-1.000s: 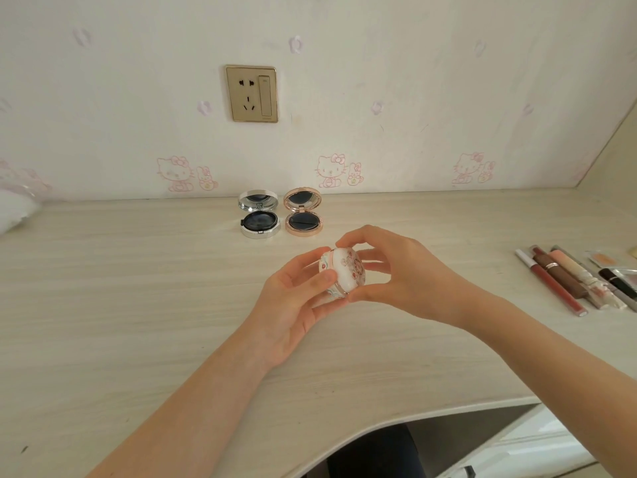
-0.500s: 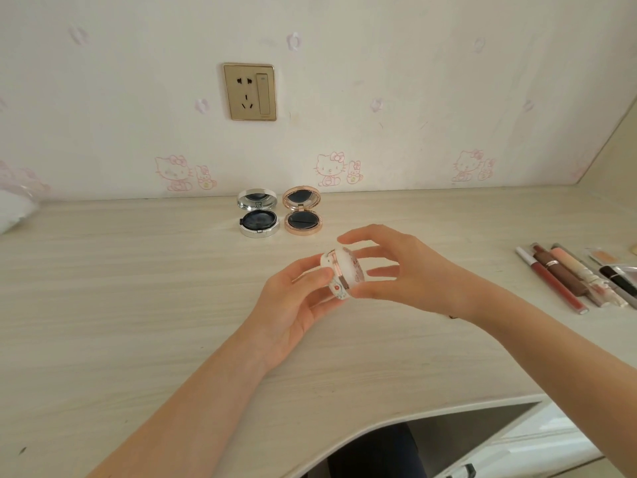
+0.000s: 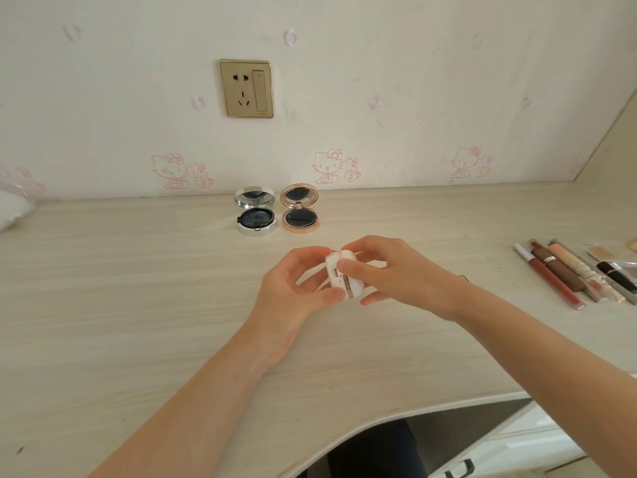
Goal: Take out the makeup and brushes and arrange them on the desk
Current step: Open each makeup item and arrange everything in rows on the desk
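A small white compact [image 3: 339, 274] with pink trim is held edge-on above the middle of the desk [image 3: 138, 305]. My left hand [image 3: 296, 288] grips it from the left, thumb at its lower edge. My right hand [image 3: 389, 270] pinches it from the right, thumb on its side. Its lid looks closed. Farther back, a silver compact [image 3: 255, 215] and a rose-gold compact [image 3: 300, 213] stand open side by side on the desk near the wall.
Several lip glosses and tubes [image 3: 565, 270] lie in a row at the desk's right side. A white plastic bag [image 3: 13, 205] sits at the far left. A wall socket [image 3: 246, 88] is above the compacts. A drawer front [image 3: 510, 446] shows under the desk's curved edge.
The white compact has been turned in my hands from showing its patterned face to edge-on. My right thumb now lies on its side.
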### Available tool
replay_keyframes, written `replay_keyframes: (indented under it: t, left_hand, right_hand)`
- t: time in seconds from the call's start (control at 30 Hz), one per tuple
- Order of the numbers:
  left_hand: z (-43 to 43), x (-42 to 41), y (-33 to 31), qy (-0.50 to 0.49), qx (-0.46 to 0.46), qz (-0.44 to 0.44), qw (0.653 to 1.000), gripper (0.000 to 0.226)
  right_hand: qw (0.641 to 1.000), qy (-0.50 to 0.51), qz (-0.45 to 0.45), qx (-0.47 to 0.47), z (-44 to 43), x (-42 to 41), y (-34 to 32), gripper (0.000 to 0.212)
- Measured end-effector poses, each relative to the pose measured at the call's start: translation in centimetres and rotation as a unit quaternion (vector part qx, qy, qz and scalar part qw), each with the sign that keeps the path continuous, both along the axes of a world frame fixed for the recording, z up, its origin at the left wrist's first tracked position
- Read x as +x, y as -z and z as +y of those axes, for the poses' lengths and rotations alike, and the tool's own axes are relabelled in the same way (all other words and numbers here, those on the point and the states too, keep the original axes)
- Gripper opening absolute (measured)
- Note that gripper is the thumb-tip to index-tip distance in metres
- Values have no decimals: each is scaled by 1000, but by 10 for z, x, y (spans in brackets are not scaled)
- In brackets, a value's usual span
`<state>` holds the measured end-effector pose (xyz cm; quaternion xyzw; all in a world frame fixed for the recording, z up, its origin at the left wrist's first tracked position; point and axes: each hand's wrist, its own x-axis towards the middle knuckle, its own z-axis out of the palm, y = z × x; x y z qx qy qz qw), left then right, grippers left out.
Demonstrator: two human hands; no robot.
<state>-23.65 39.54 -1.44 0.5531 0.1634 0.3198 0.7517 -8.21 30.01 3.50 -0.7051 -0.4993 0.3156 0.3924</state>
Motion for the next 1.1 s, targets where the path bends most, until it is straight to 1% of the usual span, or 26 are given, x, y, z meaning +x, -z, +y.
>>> replay_keyframes:
  t: [0.2,0.33,0.43,0.57,0.67,0.73,0.8,0.87,0.93,1.0,1.1]
  left_hand:
    - [1,-1,0,-3,19,16,1000,55]
    - [0,0,0,-10,-7,25,1000,52]
    - [0,0,-2,0,-42,4,999,54]
    - [0,-1,-4,12,-68,-11,998,51]
    - [0,0,-4,16,-83,4,996,44]
    - [0,-1,-3,17,-83,19,996,39]
    - [0,0,-3,18,-77,27,996,35]
    - [0,0,-3,23,-76,29,996,33]
    - [1,-1,-2,44,-76,26,996,39]
    - [2,-2,-1,67,-56,26,996,46]
    - [1,0,1,67,-17,23,997,61]
  right_hand:
    - [1000,-6,26,11,3,2,4,30]
    - [1000,-13,-10,5,0,2,2,32]
    - [999,-20,-39,8,-1,0,2,35]
    - [997,-23,-74,11,-2,-2,2,44]
    - [995,-35,-94,22,-4,0,2,61]
    - [993,-65,-92,32,-6,-1,1,70]
    - [990,-80,-103,47,-6,-1,2,72]
    - [990,-68,-109,60,-5,-1,2,69]
    - [991,-56,-105,64,-5,0,2,65]
    - [993,-44,-88,64,-4,1,2,62]
    - [995,-23,-73,66,-2,3,2,63]
